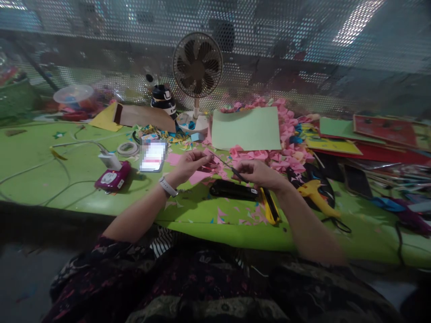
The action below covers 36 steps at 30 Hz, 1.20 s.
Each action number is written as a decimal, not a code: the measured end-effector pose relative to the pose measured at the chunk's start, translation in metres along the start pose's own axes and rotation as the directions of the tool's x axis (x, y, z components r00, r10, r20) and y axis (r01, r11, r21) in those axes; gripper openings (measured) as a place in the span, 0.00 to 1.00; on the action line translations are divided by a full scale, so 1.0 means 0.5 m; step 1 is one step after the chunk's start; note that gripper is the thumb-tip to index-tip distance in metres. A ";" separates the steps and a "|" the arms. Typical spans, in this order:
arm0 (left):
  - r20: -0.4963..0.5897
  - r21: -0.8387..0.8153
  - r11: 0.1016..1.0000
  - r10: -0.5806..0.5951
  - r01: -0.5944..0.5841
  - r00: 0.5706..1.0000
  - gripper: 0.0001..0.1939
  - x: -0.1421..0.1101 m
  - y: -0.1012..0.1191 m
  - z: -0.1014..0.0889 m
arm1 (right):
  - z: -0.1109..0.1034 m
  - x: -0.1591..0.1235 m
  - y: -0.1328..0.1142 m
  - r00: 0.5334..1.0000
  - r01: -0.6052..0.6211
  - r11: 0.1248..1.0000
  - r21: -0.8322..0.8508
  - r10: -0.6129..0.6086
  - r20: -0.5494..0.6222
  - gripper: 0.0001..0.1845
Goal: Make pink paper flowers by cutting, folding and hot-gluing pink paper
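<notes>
My right hand (257,172) grips a pair of scissors (237,174) with dark handles, its blades pointing up and left toward my other hand. My left hand (191,163), with a pale band on the wrist, pinches a small piece of pink paper (211,165) close to the blade tips; the fingers partly hide it. Below the hands lie a black stapler (232,190) and a yellow cutter knife (270,208). Pink paper scraps are strewn on the green tabletop (202,231) around them.
Behind my hands, a light green sheet (247,129) rests on a pile of pink paper pieces (288,130). A fan (198,65) stands at the back. Leftward are a lit phone (153,155), a tape roll (128,148) and a purple power adapter (113,177); rightward, a yellow glue gun (318,197).
</notes>
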State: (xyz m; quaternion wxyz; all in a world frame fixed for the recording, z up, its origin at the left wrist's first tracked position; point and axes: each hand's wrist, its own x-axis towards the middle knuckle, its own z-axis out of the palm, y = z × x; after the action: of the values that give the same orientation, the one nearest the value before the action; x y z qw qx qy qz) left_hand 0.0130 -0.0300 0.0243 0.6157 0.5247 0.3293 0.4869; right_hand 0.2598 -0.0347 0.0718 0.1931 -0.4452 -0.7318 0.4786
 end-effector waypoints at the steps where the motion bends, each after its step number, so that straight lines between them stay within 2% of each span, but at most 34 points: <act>1: 0.003 0.000 1.000 -0.001 0.001 1.000 0.14 0.000 0.000 0.000 | 0.000 -0.002 -0.002 1.000 -0.005 1.000 -0.002 0.005 0.003 0.21; 7: 0.006 0.024 1.000 -0.017 0.017 1.000 0.15 -0.001 0.002 -0.002 | -0.002 -0.002 -0.001 1.000 -0.031 1.000 0.006 0.031 0.002 0.23; 13: 0.080 0.020 1.000 -0.013 0.011 0.997 0.18 -0.006 0.006 0.006 | 0.000 0.005 0.010 1.000 -0.018 1.000 0.011 0.018 0.018 0.25; 21: 0.068 0.047 0.999 -0.006 0.003 0.998 0.18 -0.004 -0.002 0.003 | 0.010 0.007 0.007 1.000 -0.008 0.999 0.047 0.008 0.012 0.27; 36: 0.075 0.092 0.996 -0.027 0.020 0.997 0.17 -0.002 -0.009 -0.004 | 0.002 0.002 0.010 0.999 -0.004 1.000 -0.012 0.005 0.044 0.25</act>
State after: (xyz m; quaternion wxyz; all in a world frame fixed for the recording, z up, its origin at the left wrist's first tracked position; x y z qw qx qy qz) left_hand 0.0122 -0.0301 0.0192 0.6090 0.5667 0.3336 0.4435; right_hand 0.2608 -0.0335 0.0670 0.1733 -0.4374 -0.7375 0.4844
